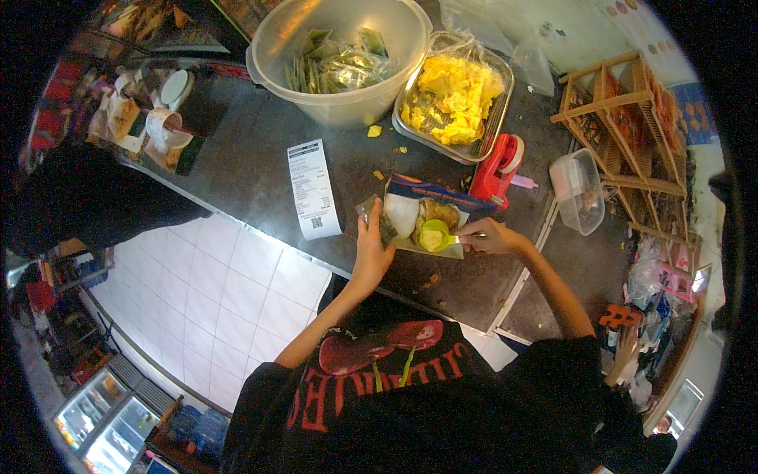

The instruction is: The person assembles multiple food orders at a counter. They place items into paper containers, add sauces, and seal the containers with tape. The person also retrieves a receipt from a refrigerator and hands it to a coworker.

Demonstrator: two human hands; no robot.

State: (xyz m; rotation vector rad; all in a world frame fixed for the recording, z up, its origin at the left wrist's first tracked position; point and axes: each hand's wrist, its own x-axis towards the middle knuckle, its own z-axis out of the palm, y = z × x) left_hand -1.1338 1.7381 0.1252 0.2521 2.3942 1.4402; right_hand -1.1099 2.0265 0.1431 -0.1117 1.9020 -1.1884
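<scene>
My right hand [499, 238] grips the handle of a small yellow-green scoop [447, 240]. Its round bowl holds something pale yellow and sits over an open food box [451, 251] with a dark blue and orange lid. Inside the box are a white mound that looks like rice [402, 215] and a brown piece of food [444, 212]. At the box's left side, my left hand [373, 254] is closed on a small see-through sachet [386, 227] with dark green contents, partly hidden by the fingers.
Behind the box stand a large translucent tub [347, 110] of similar sachets and a tray [403, 118] of yellow food. A red tape dispenser [491, 178], a paper receipt [313, 189] and a clear plastic container [580, 197] lie around. A wooden rack [624, 118] rises at right.
</scene>
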